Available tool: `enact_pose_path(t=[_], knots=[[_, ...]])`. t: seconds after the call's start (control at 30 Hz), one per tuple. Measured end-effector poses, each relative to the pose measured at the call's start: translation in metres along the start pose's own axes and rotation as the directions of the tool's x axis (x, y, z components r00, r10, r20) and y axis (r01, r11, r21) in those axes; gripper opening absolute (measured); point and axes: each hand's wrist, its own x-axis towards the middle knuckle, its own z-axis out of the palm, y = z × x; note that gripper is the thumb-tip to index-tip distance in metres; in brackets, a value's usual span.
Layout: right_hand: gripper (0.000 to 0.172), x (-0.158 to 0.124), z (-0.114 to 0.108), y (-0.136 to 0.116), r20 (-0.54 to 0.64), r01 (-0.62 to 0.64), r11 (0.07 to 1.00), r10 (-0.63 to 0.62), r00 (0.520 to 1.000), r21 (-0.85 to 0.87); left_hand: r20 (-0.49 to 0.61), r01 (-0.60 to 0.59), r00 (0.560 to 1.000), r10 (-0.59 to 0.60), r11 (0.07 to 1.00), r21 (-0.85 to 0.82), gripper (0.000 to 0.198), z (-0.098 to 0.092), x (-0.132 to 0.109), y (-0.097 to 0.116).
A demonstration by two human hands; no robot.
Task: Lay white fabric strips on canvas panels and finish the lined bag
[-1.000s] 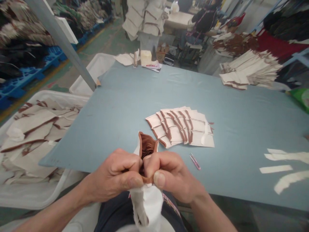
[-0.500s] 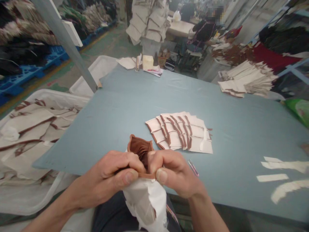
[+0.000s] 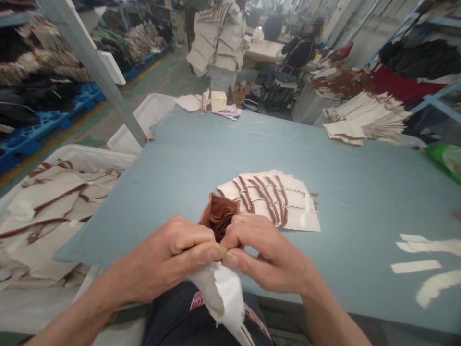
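Both my hands pinch the rim of a small fabric pouch (image 3: 226, 293), white outside with a brown lining (image 3: 220, 207) that shows at its open mouth. My left hand (image 3: 176, 254) is closed on the rim from the left. From the right, my right hand (image 3: 262, 252) grips the same edge, its thumb tip close against the left thumb. The pouch hangs over my lap at the table's front edge. Just beyond it lies a fanned row of cream fabric pieces with brown edging (image 3: 297, 206).
The blue-green table (image 3: 173, 158) bears pale strips (image 3: 416, 265) at right and a fabric stack (image 3: 367, 117) at the far right. A white bin (image 3: 68, 312) of cream pieces stands at left, near a metal post (image 3: 97, 72). A person (image 3: 298, 50) sits beyond.
My hands have drawn together along the rim, so the thumbs now nearly meet. The pouch's open mouth has shifted slightly right. The view has tilted up a little.
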Motion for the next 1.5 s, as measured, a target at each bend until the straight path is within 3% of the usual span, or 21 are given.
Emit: enact_pose_path(t=[0.17,0.27,0.47,0.67,0.8,0.97,1.17,1.37,1.5], knots=[[0.036,-0.002,0.0,0.004,-0.024,-0.003,0.997,0.005,1.0,0.075,-0.011,0.055,0.998,-0.062,0.945,-0.323,0.067,0.012,0.002,-0.018],[0.034,-0.003,-0.001,0.003,-0.009,-0.015,0.992,0.016,1.0,0.129,0.015,0.115,0.993,-0.119,0.905,-0.409,0.071,0.014,-0.004,-0.024],[0.026,-0.007,-0.003,-0.001,0.046,-0.065,0.988,0.059,0.997,0.142,0.055,0.209,0.977,-0.204,0.893,-0.398,0.072,0.013,-0.012,-0.024],[0.022,-0.009,-0.004,-0.009,0.09,-0.055,0.991,0.044,0.995,0.122,0.13,0.2,0.978,-0.161,0.902,-0.383,0.067,0.012,-0.015,-0.022],[0.023,-0.01,-0.002,-0.013,0.093,-0.046,0.994,0.036,0.995,0.104,0.112,0.172,0.984,-0.141,0.918,-0.357,0.066,0.015,-0.019,-0.021],[0.024,-0.012,0.003,-0.017,0.105,-0.045,0.998,0.039,0.994,0.049,0.022,0.099,0.995,-0.097,0.966,-0.24,0.064,0.017,-0.023,-0.018],[0.024,-0.013,0.006,-0.024,0.121,-0.031,0.996,0.041,0.992,-0.088,0.026,0.022,0.999,-0.023,0.999,0.046,0.041,0.011,-0.029,-0.007],[0.027,-0.011,0.004,-0.035,0.135,-0.014,0.978,0.043,0.99,-0.208,0.013,-0.055,0.998,0.054,0.908,0.416,0.033,0.011,-0.034,0.012],[0.045,-0.008,0.014,-0.025,0.07,0.022,0.98,-0.008,0.998,-0.2,-0.065,-0.084,0.99,0.126,0.893,0.443,0.029,0.025,-0.034,0.013]])
